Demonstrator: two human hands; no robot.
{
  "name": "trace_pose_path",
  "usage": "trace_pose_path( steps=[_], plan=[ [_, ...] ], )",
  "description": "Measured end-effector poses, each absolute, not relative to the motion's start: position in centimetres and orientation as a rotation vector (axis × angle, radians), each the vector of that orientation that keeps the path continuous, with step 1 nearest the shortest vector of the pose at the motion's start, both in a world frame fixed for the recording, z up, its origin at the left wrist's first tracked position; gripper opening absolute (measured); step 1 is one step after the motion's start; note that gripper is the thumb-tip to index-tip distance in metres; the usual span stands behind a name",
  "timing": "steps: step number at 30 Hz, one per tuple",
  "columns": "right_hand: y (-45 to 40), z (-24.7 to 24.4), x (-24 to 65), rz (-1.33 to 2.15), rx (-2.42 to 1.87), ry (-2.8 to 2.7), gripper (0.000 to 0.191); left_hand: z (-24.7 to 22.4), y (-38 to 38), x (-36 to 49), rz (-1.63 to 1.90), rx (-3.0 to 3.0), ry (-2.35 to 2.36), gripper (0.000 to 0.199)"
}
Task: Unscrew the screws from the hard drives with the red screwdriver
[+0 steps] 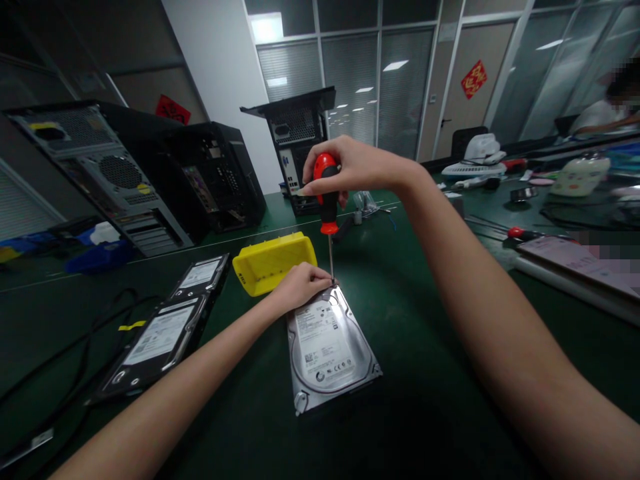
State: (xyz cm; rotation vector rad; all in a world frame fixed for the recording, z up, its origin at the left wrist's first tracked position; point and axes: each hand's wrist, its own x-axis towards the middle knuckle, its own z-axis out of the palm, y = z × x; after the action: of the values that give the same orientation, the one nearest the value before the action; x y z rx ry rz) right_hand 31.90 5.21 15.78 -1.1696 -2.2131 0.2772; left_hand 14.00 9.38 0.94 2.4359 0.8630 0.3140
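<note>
A silver hard drive (327,347) lies label up on the green table (400,320) in front of me. My right hand (343,170) is closed around the red and black handle of a screwdriver (329,207), held upright. Its tip meets the far edge of the drive; the screw under it is too small to make out. At that same far end my left hand (303,287) grips the drive, its fingertips close to the screwdriver tip. Just behind the left hand stands a yellow plastic bin (273,260), tilted toward me, with a few tiny bits inside.
Two more hard drives (163,330) lie to the left, beside black cables (85,340). Open computer cases (120,173) stand at the back. On the right are another screwdriver (523,233), a pink-topped box (585,263) and assorted tools. A person (607,110) sits far right.
</note>
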Motion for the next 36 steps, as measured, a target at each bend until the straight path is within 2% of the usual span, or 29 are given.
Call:
trace_pose_path(
  steps=[36],
  plan=[
    [4.8,15.8,30.5,0.191,-1.202,-2.302,0.033,0.6,9.7,13.5,0.342,2.418,0.864,0.034]
  ],
)
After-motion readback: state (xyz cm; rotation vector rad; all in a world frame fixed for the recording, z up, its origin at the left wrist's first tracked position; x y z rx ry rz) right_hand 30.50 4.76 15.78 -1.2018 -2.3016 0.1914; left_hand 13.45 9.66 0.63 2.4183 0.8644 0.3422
